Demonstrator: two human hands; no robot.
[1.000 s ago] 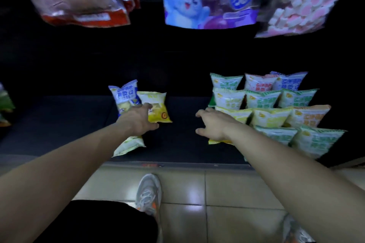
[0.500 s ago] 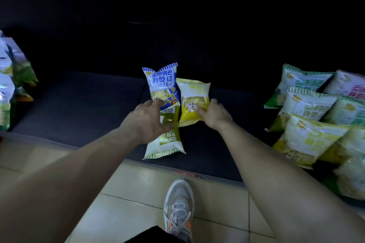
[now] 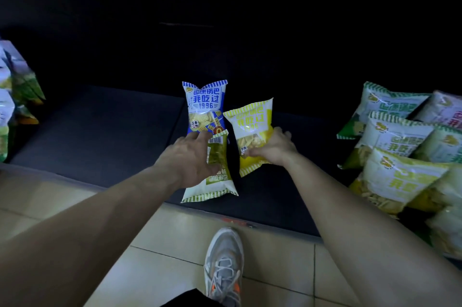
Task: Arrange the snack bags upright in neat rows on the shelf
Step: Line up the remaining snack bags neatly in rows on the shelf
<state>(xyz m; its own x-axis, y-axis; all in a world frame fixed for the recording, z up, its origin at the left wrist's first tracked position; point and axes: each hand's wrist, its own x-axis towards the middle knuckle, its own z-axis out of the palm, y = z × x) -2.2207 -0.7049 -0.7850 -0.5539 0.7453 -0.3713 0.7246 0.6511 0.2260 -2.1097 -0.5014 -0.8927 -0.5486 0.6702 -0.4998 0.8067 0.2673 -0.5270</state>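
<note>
Three snack bags sit mid-shelf on the dark bottom shelf (image 3: 100, 136). A blue bag (image 3: 203, 104) stands upright at the back. In front of it lies a green bag (image 3: 220, 181), back side up with its barcode showing. My left hand (image 3: 187, 159) holds this bag along its left side, fingertips reaching the blue bag's bottom edge. My right hand (image 3: 272, 146) grips the lower right corner of a yellow bag (image 3: 252, 129), which is tilted up beside the blue one.
Several green, yellow and pink bags (image 3: 400, 156) lean in overlapping rows at the shelf's right end. More bags (image 3: 15, 97) stand at the far left. Tiled floor (image 3: 125, 269) and my shoe (image 3: 223, 264) lie below the shelf's front edge.
My right hand left the rows on the right, took hold of the yellow bag and raised it, shifting it slightly right. My left hand stayed on the green bag.
</note>
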